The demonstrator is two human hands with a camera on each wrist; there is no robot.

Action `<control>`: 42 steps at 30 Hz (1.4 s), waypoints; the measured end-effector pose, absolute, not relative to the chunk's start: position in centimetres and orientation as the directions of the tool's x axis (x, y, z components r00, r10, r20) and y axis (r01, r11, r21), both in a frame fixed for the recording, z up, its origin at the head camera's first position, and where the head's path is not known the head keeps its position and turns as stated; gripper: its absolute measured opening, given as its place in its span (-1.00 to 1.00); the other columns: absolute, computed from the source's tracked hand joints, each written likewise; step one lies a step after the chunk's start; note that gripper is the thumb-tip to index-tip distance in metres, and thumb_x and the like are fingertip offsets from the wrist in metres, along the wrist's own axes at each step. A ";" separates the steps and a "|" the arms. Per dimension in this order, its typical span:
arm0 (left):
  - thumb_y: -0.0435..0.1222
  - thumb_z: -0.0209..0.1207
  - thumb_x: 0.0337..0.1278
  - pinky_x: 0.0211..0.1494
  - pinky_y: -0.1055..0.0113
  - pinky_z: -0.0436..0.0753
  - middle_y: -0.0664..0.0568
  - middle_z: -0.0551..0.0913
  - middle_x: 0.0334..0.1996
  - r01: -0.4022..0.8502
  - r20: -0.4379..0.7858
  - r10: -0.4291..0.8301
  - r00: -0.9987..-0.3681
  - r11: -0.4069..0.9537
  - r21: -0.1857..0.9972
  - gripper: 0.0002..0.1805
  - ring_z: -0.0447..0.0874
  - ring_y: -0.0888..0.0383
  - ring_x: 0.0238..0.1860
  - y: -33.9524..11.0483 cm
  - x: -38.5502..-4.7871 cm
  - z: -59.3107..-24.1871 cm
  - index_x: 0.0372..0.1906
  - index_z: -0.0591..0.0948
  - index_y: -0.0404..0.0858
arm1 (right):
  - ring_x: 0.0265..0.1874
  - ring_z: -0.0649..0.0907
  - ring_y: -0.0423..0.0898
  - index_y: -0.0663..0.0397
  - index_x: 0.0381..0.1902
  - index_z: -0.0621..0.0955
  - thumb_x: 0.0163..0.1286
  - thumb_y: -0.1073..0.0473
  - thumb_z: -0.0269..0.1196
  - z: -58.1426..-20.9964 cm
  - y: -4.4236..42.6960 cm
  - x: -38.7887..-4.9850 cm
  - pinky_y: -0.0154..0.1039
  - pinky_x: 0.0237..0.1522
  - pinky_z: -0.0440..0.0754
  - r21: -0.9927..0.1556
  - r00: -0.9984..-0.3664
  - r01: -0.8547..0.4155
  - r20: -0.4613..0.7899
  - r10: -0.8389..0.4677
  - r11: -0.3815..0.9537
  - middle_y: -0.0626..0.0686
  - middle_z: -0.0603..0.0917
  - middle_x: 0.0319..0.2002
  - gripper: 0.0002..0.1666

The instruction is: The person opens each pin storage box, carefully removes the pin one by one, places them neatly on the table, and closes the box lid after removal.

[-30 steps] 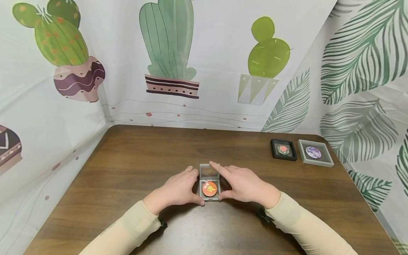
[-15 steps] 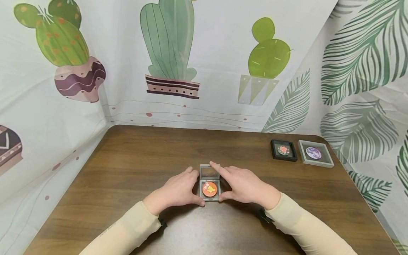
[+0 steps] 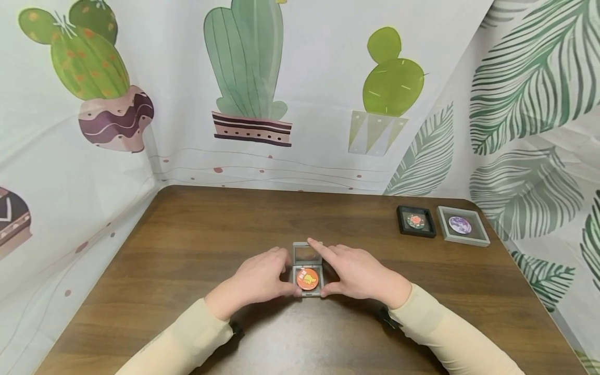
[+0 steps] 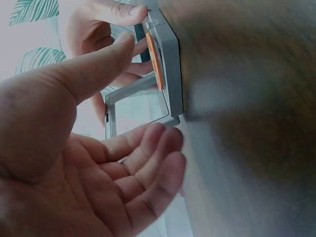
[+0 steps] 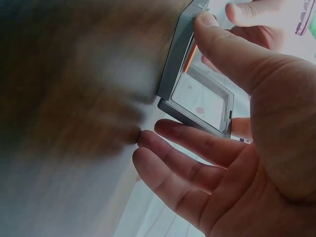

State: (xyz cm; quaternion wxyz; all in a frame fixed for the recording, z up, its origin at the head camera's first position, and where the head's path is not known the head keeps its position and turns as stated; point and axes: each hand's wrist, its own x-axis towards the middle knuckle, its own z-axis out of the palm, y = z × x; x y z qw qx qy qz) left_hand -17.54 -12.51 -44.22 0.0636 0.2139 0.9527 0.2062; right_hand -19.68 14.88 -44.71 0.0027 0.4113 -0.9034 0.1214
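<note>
A small grey display case [image 3: 308, 295] stands on the brown table with its framed clear lid [image 3: 307, 254] raised. An orange round badge [image 3: 307, 279] with a yellow thumbs-up lies in its base. My right hand [image 3: 358, 273] grips the case, thumb on the near right corner and index finger at the lid's top edge; its other fingers [image 5: 173, 163] spread beside the hinge. At the left side is my left hand [image 3: 255, 278], fingers loosely bent. In the left wrist view its thumb [image 4: 116, 54] appears apart from the case; whether its fingertips touch it, I cannot tell.
At the table's back right lie a black case [image 3: 416, 221] with a red and green badge and a larger grey case [image 3: 463, 225] with a purple badge. A cloth [image 3: 323, 104] printed with cacti and leaves hangs behind the table [image 3: 225, 213].
My left hand has shifted slightly left, its fingers bent more and its thumb tip raised from the near edge. The right hand and the case look unmoved. The head view has tilted a little.
</note>
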 end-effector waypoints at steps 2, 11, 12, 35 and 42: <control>0.10 0.67 0.03 -0.27 0.20 0.60 0.19 0.58 -0.29 0.394 -0.007 0.437 -0.900 0.817 0.422 -0.46 0.53 0.24 -0.35 -12.4 -17.6 -44.1 -0.13 0.66 -0.13 | 0.18 0.76 0.11 0.00 0.82 0.14 0.22 -0.32 0.66 -44.7 14.9 -19.7 0.13 0.06 0.78 -0.218 -0.661 -0.744 0.105 -0.743 0.631 0.20 0.73 0.31 0.45; 0.04 0.62 0.16 -0.28 0.22 0.63 0.23 0.68 -0.26 0.482 0.098 0.487 -0.868 0.776 0.406 -0.54 0.59 0.30 -0.34 -11.9 -17.7 -44.6 -0.02 0.78 -0.15 | 0.19 0.76 0.10 0.03 0.82 0.13 0.25 -0.33 0.64 -44.6 14.7 -19.6 0.12 0.05 0.79 -0.210 -0.656 -0.749 0.100 -0.748 0.629 0.19 0.73 0.31 0.44; 0.03 0.62 0.16 -0.31 0.24 0.62 0.23 0.67 -0.27 0.491 0.103 0.494 -0.863 0.774 0.400 -0.55 0.57 0.30 -0.35 -11.9 -17.7 -44.6 -0.03 0.78 -0.15 | 0.19 0.76 0.10 0.03 0.82 0.12 0.26 -0.33 0.63 -44.6 14.7 -19.6 0.12 0.05 0.79 -0.208 -0.656 -0.749 0.098 -0.748 0.629 0.19 0.72 0.31 0.44; -0.14 0.61 0.11 -0.35 0.22 0.61 0.19 0.57 -0.34 0.612 0.166 0.590 -0.790 0.749 0.255 -0.67 0.53 0.21 -0.36 -10.4 -17.7 -45.1 -0.10 0.77 -0.15 | 0.17 0.77 0.08 0.08 0.81 0.14 0.24 -0.31 0.66 -44.9 14.7 -19.7 0.10 0.02 0.79 -0.200 -0.656 -0.751 0.114 -0.746 0.630 0.15 0.72 0.29 0.44; -0.05 0.61 0.15 -0.36 0.26 0.60 0.21 0.55 -0.33 0.623 0.151 0.605 -0.782 0.747 0.232 -0.67 0.51 0.23 -0.34 -10.3 -17.7 -45.1 -0.14 0.76 -0.12 | 0.18 0.77 0.09 0.08 0.81 0.14 0.25 -0.30 0.65 -44.9 14.7 -19.7 0.11 0.04 0.79 -0.201 -0.653 -0.754 0.125 -0.747 0.625 0.16 0.72 0.29 0.44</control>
